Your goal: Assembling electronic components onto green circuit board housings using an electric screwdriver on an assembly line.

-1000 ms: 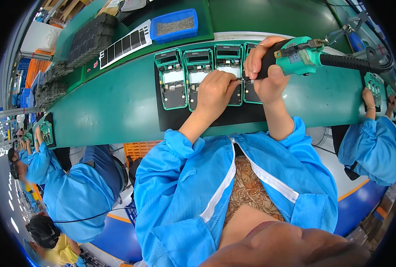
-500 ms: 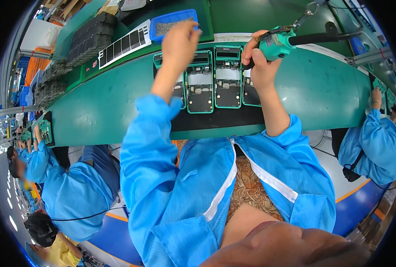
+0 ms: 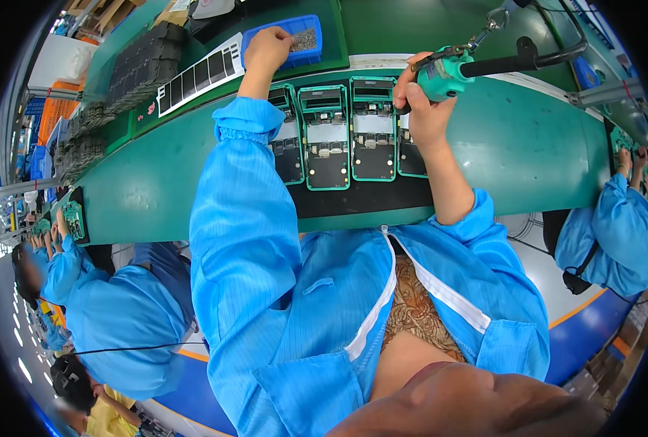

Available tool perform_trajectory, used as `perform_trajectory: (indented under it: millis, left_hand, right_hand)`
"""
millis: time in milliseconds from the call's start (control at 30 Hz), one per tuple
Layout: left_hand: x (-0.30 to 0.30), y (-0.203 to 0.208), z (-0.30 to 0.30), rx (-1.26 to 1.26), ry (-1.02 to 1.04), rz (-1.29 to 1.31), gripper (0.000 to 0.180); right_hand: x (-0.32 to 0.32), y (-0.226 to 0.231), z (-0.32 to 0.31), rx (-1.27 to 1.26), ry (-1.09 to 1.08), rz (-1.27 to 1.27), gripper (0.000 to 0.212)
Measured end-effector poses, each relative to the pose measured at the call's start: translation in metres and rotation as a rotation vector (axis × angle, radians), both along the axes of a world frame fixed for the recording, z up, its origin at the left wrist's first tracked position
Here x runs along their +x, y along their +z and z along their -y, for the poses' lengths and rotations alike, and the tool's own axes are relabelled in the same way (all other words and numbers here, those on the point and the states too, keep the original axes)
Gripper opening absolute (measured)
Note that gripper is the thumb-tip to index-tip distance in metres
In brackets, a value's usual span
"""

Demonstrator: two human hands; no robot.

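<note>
My left hand (image 3: pixel 267 49) is at a blue plastic tray (image 3: pixel 319 45) of tiny grey metal parts (image 3: pixel 304 40), probably screws. Its thumb and fingers are drawn together at the parts; anything between them is too small to make out. Wrapped in my right hand (image 3: pixel 429 109) is a green electric screwdriver (image 3: pixel 442 78), hung from a metal clip and joined to a black arm. Its tip is hidden. Below my hands, several green-framed device housings (image 3: pixel 327 138) with black panels lie side by side on a black mat (image 3: pixel 353 198). My right hand partly covers the rightmost one.
A white strip with black rectangles (image 3: pixel 200 76) lies left of the tray. Stacked dark grey trays (image 3: pixel 143 62) stand at the back left. Co-workers in blue (image 3: pixel 127 320) sit to my left and right (image 3: pixel 608 233) along the green bench (image 3: pixel 156 189).
My left hand has moved left and lowered from above the tray's front edge to the metal parts. The screwdriver in my right hand has shifted slightly left.
</note>
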State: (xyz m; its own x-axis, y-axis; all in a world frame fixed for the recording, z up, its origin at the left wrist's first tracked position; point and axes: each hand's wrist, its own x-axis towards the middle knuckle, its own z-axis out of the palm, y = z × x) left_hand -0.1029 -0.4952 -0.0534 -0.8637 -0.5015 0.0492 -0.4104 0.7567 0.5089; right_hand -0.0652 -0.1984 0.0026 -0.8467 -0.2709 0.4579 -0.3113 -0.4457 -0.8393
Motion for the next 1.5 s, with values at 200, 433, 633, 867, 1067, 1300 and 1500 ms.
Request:
perform_trajectory:
  millis: [200,433,633,867,1067,1300,1500]
  left_hand:
    - [0.001,0.006,-0.008,-0.019,0.057,-0.038,0.021]
    - [0.005,-0.012,0.005,-0.081,0.002,-0.437,0.021]
    - [0.043,0.031,-0.055,0.193,-0.083,-0.65,0.012]
    - [0.151,0.034,-0.136,0.208,-0.331,-0.562,0.011]
    - [0.192,0.022,-0.163,0.293,-0.319,-0.521,0.011]
    - [0.198,0.013,-0.162,0.196,-0.28,-0.495,0.018]
    - [0.205,0.019,-0.163,0.149,-0.296,-0.504,0.019]
  right_hand:
    - [-0.003,-0.008,0.002,0.0,0.014,-0.027,0.026]
    - [-0.028,-0.079,-0.001,0.295,-0.069,-0.19,0.042]
    - [-0.031,-0.061,-0.007,-0.057,0.121,0.146,0.033]
    - [0.014,0.007,0.003,-0.13,0.164,0.032,0.031]
    - [0.041,0.03,0.022,-0.269,0.397,-0.003,0.059]
    - [0.069,0.036,0.036,-0.189,0.407,-0.037,0.057]
    - [0.068,0.032,0.038,-0.199,0.442,0.015,0.051]
